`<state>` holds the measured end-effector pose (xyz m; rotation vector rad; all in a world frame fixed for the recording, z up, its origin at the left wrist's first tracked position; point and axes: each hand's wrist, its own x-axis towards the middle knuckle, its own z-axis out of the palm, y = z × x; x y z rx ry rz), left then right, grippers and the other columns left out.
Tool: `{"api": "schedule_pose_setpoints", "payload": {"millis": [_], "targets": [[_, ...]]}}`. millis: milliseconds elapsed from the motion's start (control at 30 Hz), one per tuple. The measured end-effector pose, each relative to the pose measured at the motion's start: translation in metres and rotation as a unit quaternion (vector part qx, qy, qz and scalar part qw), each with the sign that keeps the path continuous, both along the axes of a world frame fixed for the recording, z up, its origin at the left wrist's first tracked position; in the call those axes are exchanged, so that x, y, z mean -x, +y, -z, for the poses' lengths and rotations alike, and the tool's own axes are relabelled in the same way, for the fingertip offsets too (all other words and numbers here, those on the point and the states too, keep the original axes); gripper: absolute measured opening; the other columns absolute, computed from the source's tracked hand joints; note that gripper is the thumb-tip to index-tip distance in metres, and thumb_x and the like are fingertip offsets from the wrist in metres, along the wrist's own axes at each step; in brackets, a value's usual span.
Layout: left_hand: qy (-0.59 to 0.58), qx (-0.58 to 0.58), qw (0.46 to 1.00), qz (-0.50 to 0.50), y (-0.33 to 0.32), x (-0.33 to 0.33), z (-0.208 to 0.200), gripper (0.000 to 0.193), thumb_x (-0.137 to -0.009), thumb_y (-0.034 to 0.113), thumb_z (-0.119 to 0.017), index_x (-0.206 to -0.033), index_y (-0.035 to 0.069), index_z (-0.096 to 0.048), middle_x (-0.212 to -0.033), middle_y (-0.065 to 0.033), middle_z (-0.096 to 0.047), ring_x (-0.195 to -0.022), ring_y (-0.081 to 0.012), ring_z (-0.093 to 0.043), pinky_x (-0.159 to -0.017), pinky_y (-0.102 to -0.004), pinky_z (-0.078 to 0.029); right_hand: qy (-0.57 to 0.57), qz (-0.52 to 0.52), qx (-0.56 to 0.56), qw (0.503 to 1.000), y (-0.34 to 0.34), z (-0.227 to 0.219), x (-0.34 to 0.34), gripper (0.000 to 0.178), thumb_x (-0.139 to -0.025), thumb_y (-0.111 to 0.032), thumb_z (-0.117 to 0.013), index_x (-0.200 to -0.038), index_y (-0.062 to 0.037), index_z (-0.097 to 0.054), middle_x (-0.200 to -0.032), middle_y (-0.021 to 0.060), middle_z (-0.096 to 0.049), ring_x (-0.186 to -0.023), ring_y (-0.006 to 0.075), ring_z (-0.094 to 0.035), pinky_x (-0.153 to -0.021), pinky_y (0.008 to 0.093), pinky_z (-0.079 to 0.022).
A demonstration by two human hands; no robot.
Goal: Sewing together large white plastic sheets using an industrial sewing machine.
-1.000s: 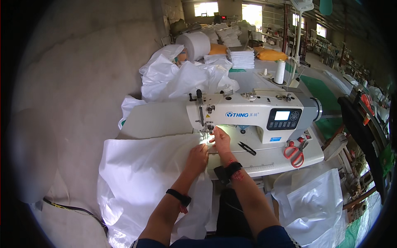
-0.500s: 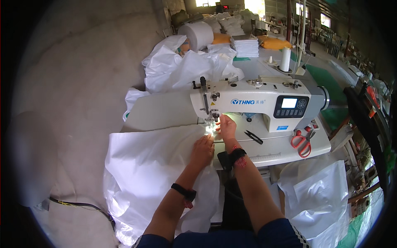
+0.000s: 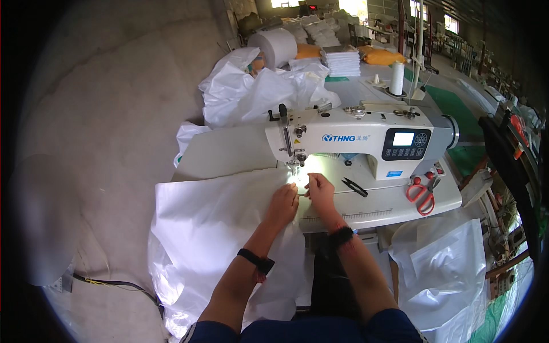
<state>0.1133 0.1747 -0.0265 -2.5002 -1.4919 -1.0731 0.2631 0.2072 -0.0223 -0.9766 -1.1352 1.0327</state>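
Note:
A white sewing machine (image 3: pixel 349 128) stands on the table, its lamp lighting the spot under the needle. A large white plastic sheet (image 3: pixel 211 223) lies under my left arm, with its upper right corner close to the presser foot (image 3: pixel 294 166). My left hand (image 3: pixel 283 204) is closed at that corner, fingers bent together on the sheet just in front of the foot. To the right of the needle, my right hand (image 3: pixel 321 191) is closed in a pinch above the table; whatever its fingertips hold is too small to make out.
Black thread snips (image 3: pixel 354 187) and red-handled scissors (image 3: pixel 421 198) lie right of my right hand. A white thread cone (image 3: pixel 397 79) stands behind the machine. Crumpled white plastic (image 3: pixel 246 91) is heaped at the back left; another white sheet (image 3: pixel 437 268) hangs at the right front.
My right hand has come away from the needle, toward me and slightly right. The fingers of my left hand are more bent on the sheet. The whole view has shifted slightly.

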Motion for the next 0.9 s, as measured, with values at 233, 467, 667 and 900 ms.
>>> {"api": "schedule_pose_setpoints", "payload": {"millis": [233,467,667,900], "targets": [[-0.02,-0.018,0.999,0.038,0.043,0.011,0.009,0.017,-0.085,0.01,-0.06,-0.099,0.003,-0.063,-0.098,-0.0153,-0.058,-0.095,-0.0348,-0.056,-0.085,-0.0437,-0.047,-0.306,0.055,-0.009,0.95,-0.13,-0.009,-0.015,0.021,-0.092,-0.021,-0.055,-0.1,-0.0064,-0.067,-0.082,0.0195,-0.068,-0.075,0.0398,-0.065,-0.071,0.0461,-0.052],[0.031,-0.058,0.997,0.031,0.034,0.017,-0.005,0.019,-0.084,0.018,-0.06,-0.098,0.005,-0.066,-0.095,-0.0128,-0.06,-0.093,-0.0342,-0.057,-0.085,-0.0456,-0.046,-0.397,-0.14,0.055,0.906,-0.146,0.075,-0.005,0.028,-0.09,-0.022,-0.055,-0.106,-0.0035,-0.067,-0.089,0.0234,-0.068,-0.081,0.0354,-0.068,-0.072,0.0442,-0.054],[0.115,0.115,0.962,-0.221,-0.097,0.091,-0.04,0.029,-0.085,0.034,-0.062,-0.107,0.017,-0.066,-0.103,-0.0093,-0.061,-0.104,-0.032,-0.057,-0.087,-0.0601,-0.04,-0.395,-0.306,-0.001,0.866,-0.129,0.125,0.023,0.037,-0.092,-0.023,-0.057,-0.124,-0.0063,-0.06,-0.115,0.0145,-0.066,-0.103,0.0295,-0.063,-0.093,0.0405,-0.048],[0.157,0.176,0.921,-0.312,-0.089,0.188,-0.015,0.037,-0.084,0.044,-0.061,-0.114,0.023,-0.066,-0.116,-0.0098,-0.055,-0.116,-0.0317,-0.052,-0.095,-0.0672,-0.036,-0.241,-0.509,-0.061,0.824,-0.11,0.094,0.124,0.041,-0.093,-0.026,-0.059,-0.128,-0.0038,-0.056,-0.13,0.0159,-0.056,-0.118,0.0264,-0.054,-0.103,0.039,-0.04]]}}
